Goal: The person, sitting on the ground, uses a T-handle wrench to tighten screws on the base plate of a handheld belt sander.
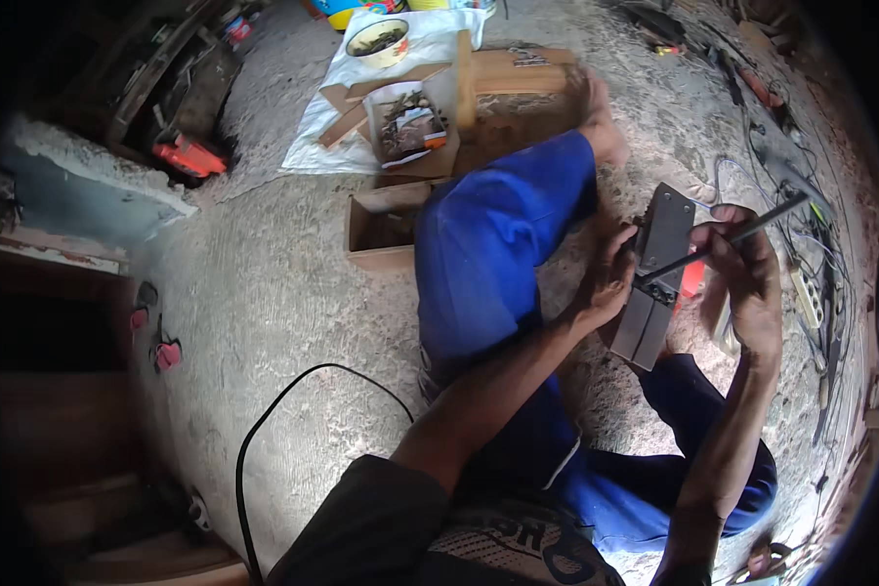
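A power tool [666, 220] with a long grey metal sole and a red body, apparently an upturned electric planer, is raised between my bent legs [483, 225]. My left hand [610, 283] grips its left side, with the fingers along the metal. My right hand [742, 273] is closed on a long dark metal rod [772, 213], like a wrench, which slants from the upper right down to the slot across the middle of the sole. The rod's lower tip is too small to make out clearly.
A wooden box [376, 254] sits left of my knee. Beyond lie a white sheet [313, 146], a bowl [376, 44], a tray of small parts [410, 127] and planks [527, 73]. Cables and a power strip [809, 298] line the right. A black cable [293, 381] loops at lower left.
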